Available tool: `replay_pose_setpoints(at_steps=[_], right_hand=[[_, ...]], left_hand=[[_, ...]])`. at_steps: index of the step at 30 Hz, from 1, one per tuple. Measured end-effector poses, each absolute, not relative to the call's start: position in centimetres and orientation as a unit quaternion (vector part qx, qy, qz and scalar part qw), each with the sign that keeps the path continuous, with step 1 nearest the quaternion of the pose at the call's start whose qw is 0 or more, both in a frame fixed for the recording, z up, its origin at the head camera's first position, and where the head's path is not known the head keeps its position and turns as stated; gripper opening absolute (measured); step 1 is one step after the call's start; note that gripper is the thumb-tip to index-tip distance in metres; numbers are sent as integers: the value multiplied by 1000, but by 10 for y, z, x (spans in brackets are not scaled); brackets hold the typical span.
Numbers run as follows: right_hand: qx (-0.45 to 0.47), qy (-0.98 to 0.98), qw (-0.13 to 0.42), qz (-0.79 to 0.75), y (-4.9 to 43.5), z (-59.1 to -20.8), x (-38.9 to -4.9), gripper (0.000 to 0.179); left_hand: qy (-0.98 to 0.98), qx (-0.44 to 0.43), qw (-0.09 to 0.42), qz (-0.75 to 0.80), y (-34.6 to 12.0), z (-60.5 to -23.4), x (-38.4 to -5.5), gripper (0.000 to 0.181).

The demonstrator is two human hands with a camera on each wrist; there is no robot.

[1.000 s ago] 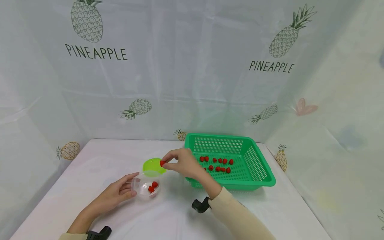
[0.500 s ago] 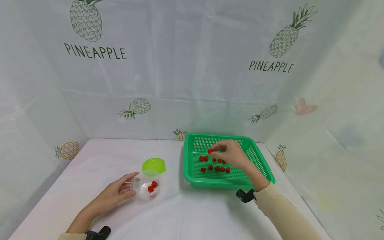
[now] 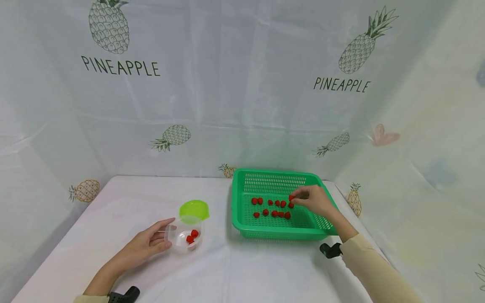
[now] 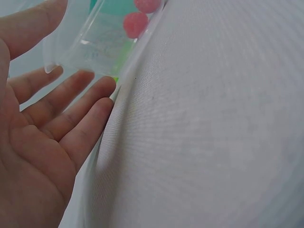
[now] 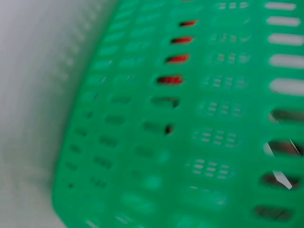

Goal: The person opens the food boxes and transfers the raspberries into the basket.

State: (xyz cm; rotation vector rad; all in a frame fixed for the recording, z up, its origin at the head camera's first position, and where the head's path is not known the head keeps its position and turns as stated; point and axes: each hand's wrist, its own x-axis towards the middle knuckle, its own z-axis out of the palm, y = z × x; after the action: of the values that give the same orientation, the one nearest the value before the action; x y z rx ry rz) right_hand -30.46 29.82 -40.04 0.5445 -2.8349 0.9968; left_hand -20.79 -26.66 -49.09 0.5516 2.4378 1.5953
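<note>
In the head view, my right hand [image 3: 313, 199] pinches a small red strawberry [image 3: 291, 198] between thumb and fingertips, low inside the right part of a green plastic basket [image 3: 284, 230]. More strawberries [image 3: 274, 213] lie in two loose rows on the basket floor. My left hand [image 3: 145, 243] holds the side of a clear plastic tub [image 3: 175, 243], thumb in front and fingers behind. A few strawberries [image 3: 190, 239] sit in the tub's right half. In the left wrist view the tub [image 4: 90, 47] rises past my fingertips. The right wrist view shows only basket wall [image 5: 199, 142], with red through its slots.
A bright green lid [image 3: 194, 208] lies right behind the tub. The white-covered table [image 3: 223, 269] ends at a hanging sheet [image 3: 235, 105] printed with pineapples, which also encloses both sides. The basket stands at the table's back right.
My right hand has carried the strawberry from beside the lid rightward over the basket, then down to its right part. My left hand and the tub have stayed put.
</note>
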Motion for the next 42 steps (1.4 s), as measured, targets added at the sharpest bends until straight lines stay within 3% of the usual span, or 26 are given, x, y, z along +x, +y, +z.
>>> replay_pose_setpoints(at_steps=[18,42], right_hand=[[178,-941,4,289,314,-433,-318,14],[191,-949,-31,249,309,-439,-315,6]], left_hand=[[828,177,81,525,-267,-497,-207,74],[832,174,81,521,-267,-496,-208,75]])
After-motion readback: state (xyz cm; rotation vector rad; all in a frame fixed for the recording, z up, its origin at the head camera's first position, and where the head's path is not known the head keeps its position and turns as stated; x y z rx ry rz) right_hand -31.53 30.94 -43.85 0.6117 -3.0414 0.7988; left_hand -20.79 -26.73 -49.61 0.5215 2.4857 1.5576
